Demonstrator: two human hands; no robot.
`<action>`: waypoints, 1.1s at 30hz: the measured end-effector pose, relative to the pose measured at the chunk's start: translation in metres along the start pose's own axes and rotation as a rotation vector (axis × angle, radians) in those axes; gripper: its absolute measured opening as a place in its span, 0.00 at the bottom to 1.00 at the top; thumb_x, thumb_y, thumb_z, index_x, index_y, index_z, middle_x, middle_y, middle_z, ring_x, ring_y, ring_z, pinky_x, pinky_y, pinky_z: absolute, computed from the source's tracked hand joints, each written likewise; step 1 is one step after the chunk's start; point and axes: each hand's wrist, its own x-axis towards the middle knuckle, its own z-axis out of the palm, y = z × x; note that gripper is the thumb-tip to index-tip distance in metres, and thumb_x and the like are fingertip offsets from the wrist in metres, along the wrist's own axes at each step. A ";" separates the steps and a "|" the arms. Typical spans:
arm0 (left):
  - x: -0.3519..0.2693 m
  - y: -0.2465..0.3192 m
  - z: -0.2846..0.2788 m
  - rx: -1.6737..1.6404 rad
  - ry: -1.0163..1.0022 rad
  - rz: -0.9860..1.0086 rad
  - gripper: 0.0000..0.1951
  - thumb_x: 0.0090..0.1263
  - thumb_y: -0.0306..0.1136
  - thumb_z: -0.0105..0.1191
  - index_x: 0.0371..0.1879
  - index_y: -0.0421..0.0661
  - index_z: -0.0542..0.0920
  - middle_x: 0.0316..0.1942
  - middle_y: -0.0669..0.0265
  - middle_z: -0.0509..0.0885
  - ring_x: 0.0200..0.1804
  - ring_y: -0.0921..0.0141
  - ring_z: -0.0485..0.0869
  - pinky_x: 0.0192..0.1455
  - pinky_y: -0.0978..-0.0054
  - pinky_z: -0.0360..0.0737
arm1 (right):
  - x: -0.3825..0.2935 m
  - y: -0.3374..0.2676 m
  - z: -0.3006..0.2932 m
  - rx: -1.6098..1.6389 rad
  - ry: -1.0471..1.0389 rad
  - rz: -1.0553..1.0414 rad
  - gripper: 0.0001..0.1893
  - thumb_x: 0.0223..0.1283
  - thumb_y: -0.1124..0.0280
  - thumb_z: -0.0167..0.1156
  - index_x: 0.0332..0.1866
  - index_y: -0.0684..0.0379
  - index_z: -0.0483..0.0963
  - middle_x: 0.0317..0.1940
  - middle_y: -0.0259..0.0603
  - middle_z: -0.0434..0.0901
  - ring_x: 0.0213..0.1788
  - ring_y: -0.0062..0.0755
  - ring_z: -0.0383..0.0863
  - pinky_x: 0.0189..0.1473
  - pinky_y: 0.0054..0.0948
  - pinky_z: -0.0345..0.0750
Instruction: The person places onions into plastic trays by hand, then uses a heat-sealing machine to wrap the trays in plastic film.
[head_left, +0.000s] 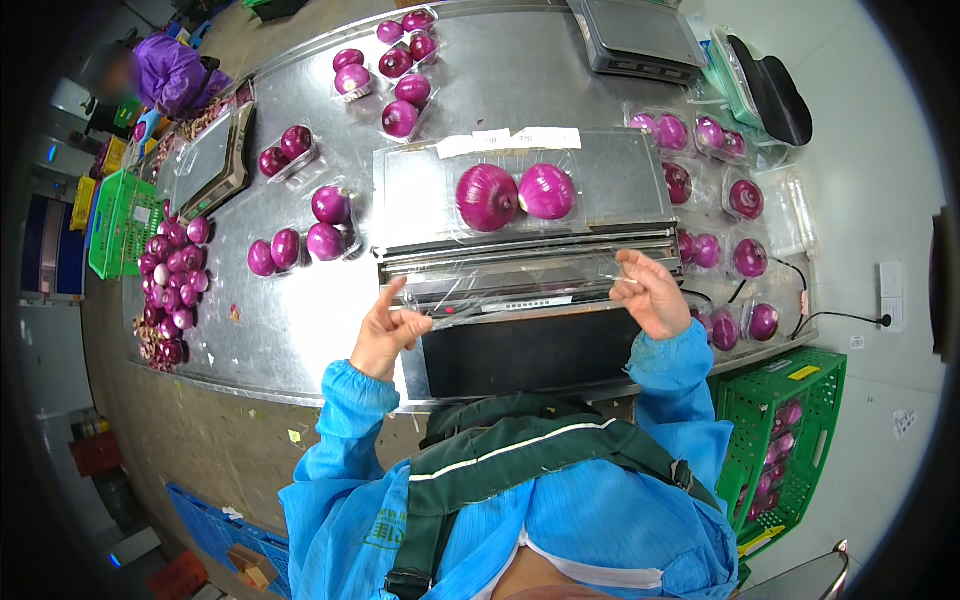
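My left hand (391, 330) and my right hand (648, 294) pinch opposite sides of a sheet of clear plastic film (487, 289), stretched between them above the cling-film wrapping machine (529, 279). Behind the film, on the machine's flat metal top, a clear tray holds two peeled red onions, the larger one (487, 197) at left and the other (547, 192) at right. White labels (510, 139) lie along the back edge of that top. The machine's black front plate (532, 352) lies below my hands.
Trays of red onions (328, 223) stand left, behind and right on the steel table (277, 330). Loose onions (174, 270) are piled at the left. Scales stand at back left (214, 161) and back right (641, 37). A green crate (814, 442) is at lower right. A person in purple (176, 75) is at upper left.
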 end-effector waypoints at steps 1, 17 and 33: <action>-0.001 -0.006 -0.001 -0.054 -0.023 -0.105 0.37 0.58 0.25 0.62 0.66 0.39 0.57 0.25 0.70 0.80 0.26 0.80 0.75 0.29 0.84 0.69 | -0.002 0.000 0.002 0.090 -0.081 0.117 0.09 0.62 0.75 0.52 0.45 0.65 0.70 0.20 0.27 0.66 0.25 0.16 0.64 0.33 0.21 0.67; -0.006 -0.013 0.002 -0.657 -0.426 -0.393 0.22 0.65 0.28 0.55 0.59 0.40 0.70 0.31 0.69 0.77 0.31 0.78 0.74 0.36 0.81 0.73 | -0.009 -0.013 0.010 0.075 -0.291 -0.274 0.12 0.62 0.75 0.46 0.44 0.71 0.72 0.12 0.25 0.59 0.19 0.17 0.59 0.30 0.25 0.64; 0.241 0.067 0.037 0.591 -0.257 0.469 0.20 0.74 0.43 0.41 0.45 0.38 0.78 0.43 0.56 0.81 0.48 0.67 0.78 0.55 0.72 0.71 | 0.199 -0.035 0.030 -1.284 -0.416 -0.566 0.16 0.68 0.68 0.43 0.53 0.64 0.72 0.46 0.41 0.80 0.50 0.32 0.78 0.51 0.28 0.74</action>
